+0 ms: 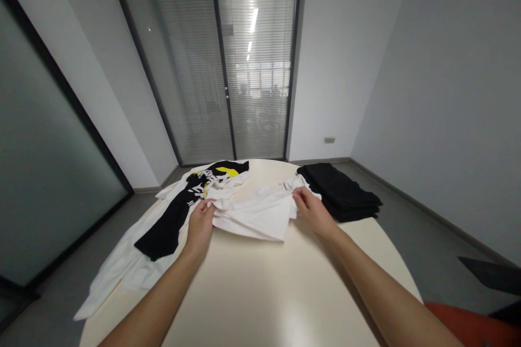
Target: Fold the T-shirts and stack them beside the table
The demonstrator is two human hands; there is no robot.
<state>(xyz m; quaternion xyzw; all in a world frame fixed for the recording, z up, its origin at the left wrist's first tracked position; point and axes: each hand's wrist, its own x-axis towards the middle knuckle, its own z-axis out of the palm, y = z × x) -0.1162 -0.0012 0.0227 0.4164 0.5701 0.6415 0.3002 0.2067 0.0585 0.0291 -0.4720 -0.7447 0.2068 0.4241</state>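
A white cloth garment (256,214), probably a shirt, stretches between my two hands above the table, its lower edge hanging loose. My left hand (200,227) pinches its left end. At the right end, my right hand (311,210) grips the fabric, with a bunched part rising behind the fingers. To the left of my left hand lies a black garment (166,230) with white and yellow print, spread over more white clothing (118,260). Beyond my right hand sits a stack of folded black garments (340,190).
The pale round-edged table (260,293) fills the space before me. An orange-red chair seat (468,325) shows at the lower right, with a dark armrest (492,274) above it. Glass doors with blinds (260,92) stand behind the table.
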